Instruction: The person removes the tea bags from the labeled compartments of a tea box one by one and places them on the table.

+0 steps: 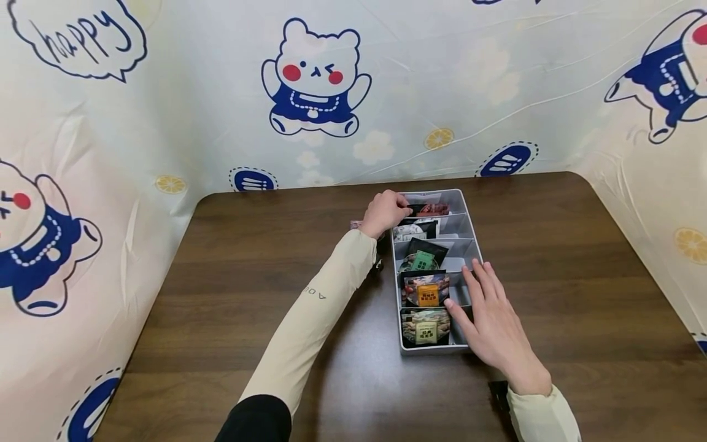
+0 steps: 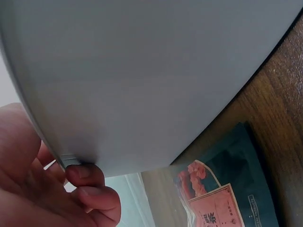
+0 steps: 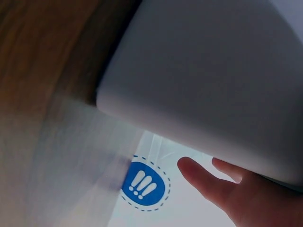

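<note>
A grey divided box (image 1: 437,350) has a row of compartments holding dark packets. At its far left corner my left hand (image 1: 385,212) reaches over the rim, fingertips pinching the edge of a dark packet with reddish print (image 1: 433,210) in the farthest compartment. In the left wrist view, curled fingers (image 2: 85,176) show at the box corner; the pinch itself is hidden. My right hand (image 1: 496,316) lies along the box's right side, fingers spread, thumb over the nearer compartments. Towards me follow a black-and-white packet (image 1: 411,230), then green-labelled (image 1: 423,260), orange-labelled (image 1: 428,295) and yellow-green-labelled (image 1: 426,333) packets.
A dark packet with a pink label (image 2: 217,208) lies on the brown wooden table (image 1: 237,294), left of the box and partly hidden by my left arm in the head view. A printed cloth (image 1: 420,110) with cartoon bears hangs around the table's back and sides.
</note>
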The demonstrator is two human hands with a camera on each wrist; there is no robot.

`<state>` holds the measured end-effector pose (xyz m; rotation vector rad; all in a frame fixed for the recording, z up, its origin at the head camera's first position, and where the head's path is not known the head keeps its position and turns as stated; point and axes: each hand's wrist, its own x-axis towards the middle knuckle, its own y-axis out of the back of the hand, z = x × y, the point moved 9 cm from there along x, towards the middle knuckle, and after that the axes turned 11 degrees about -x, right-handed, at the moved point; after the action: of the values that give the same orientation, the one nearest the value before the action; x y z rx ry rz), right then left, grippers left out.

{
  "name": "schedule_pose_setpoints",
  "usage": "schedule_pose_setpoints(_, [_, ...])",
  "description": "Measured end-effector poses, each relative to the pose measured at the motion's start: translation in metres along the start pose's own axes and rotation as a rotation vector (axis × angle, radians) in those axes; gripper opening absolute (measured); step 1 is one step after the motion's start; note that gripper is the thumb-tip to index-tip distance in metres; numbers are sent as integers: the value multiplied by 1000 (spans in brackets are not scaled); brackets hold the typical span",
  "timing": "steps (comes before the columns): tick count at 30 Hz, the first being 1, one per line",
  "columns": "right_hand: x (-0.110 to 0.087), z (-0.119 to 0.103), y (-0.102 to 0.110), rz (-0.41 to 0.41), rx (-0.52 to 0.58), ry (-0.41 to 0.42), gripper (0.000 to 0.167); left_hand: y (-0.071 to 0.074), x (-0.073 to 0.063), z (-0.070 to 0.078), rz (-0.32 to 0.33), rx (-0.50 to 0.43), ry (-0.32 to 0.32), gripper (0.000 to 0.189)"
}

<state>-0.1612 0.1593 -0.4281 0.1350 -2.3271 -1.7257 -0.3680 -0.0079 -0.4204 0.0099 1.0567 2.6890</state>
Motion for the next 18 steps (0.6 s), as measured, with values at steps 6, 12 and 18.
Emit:
schedule_pose_setpoints(6, [0,1,0,2,2,-2,71,-3,-1,1,-22,8,9,19])
schedule_pose_setpoints(12, [0,1,0,3,5,-6,72,-3,-2,-1,23,-39,8,16])
schedule_pose_setpoints(18, [0,1,0,9,8,-2,71,-1,-3,-1,63,-49,1,13])
